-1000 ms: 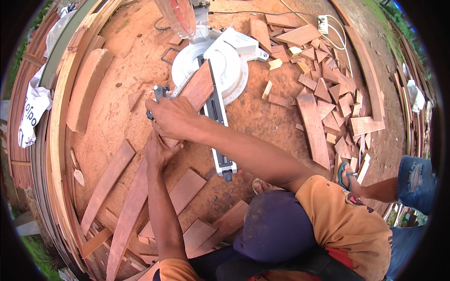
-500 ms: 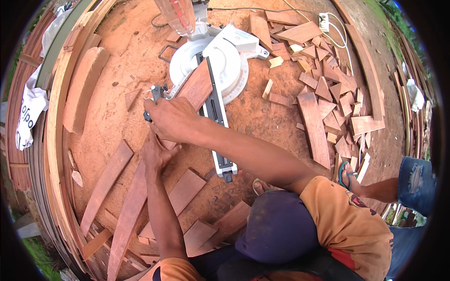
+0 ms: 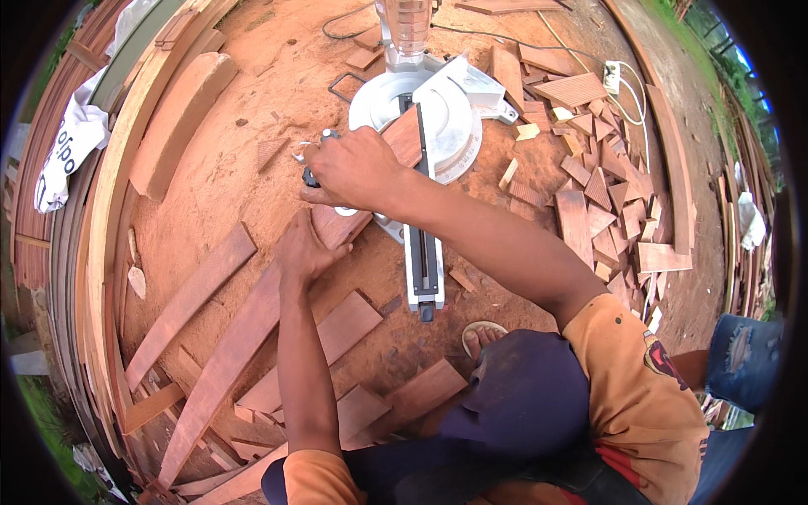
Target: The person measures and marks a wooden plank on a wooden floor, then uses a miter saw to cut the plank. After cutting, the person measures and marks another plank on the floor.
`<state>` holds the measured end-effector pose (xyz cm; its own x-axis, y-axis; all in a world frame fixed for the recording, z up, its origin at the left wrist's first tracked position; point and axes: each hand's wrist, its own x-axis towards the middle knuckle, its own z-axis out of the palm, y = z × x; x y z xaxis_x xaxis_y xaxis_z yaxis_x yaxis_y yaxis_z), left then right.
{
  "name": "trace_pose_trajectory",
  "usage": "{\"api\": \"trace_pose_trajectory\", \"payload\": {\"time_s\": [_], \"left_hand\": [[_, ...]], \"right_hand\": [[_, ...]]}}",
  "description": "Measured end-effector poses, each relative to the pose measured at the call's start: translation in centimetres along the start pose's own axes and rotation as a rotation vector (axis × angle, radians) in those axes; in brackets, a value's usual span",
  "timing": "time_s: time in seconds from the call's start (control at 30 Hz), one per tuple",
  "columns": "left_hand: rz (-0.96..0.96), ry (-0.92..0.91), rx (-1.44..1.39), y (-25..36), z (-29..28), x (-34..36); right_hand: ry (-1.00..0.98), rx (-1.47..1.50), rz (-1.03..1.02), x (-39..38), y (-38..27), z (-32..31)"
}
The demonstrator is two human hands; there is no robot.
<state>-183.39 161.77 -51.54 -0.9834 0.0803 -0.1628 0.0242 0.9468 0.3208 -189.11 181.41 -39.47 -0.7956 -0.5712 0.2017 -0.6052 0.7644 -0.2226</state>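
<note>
A long reddish-brown plank [image 3: 229, 349] runs from the lower left up onto the white base of a mitre saw [image 3: 461, 139], along its fence. My left hand [image 3: 307, 250] grips the plank just short of the saw, fingers at its left edge and thumb across its face. Above it, my right hand [image 3: 358, 171] is closed round the dark knob [image 3: 310, 178] of a metal clamp beside the plank. Part of the clamp is hidden under my right fingers. The saw's clear upper housing [image 3: 408, 29] rises at the top of the view.
Wood offcuts [image 3: 619, 181] heap on the right, near a white socket block [image 3: 612, 78] with cords. Other planks [image 3: 198, 295] lie on the sandy ground at lower left. Long timbers [image 3: 109, 185] border the left. At right stands another person's leg in torn jeans [image 3: 745, 362].
The view has shifted, so the saw and clamp appear farther right. My right hand stays on the clamp knob and my left on the plank. The other person's sandalled foot at right is now hidden.
</note>
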Motion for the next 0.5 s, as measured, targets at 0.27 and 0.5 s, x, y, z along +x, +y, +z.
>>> {"api": "trace_pose_trajectory", "payload": {"time_s": [0.27, 0.5], "left_hand": [[-0.080, -0.032, 0.023, -0.9, -1.0, -0.8], [-0.003, 0.003, -0.060, -0.8, -0.2, -0.5]], "right_hand": [[0.728, 0.211, -0.170, -3.4, 2.3, -16.4], [0.874, -0.460, -0.084, -0.1, 13.9, -34.3]]}}
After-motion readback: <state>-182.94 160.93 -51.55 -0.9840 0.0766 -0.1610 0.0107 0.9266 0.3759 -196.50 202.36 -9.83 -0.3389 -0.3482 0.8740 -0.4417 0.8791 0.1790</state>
